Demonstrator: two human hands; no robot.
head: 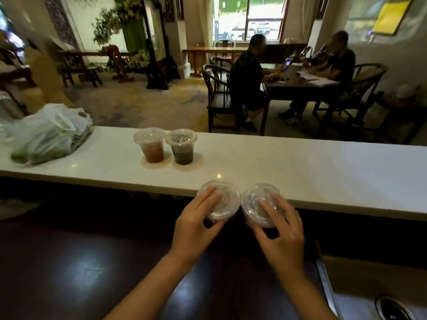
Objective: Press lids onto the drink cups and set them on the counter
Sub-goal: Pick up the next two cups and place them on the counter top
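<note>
place: tea shop | serving counter (300, 172), lidded drinks (152, 146), seated customers (249, 75) (wooden chairs)

Long table (300, 172) runs left to right across view. Two lidded cups on it, touching side by side: left cup (151, 144), right cup (182, 146). Plastic bag (49, 135) on table, far left. At near edge of table, two more lidded cups side by side: left hand (196, 225) on one (219, 199), right hand (282, 236) on other (261, 204). Behind table, two seated people at dining table (300, 84).
</note>
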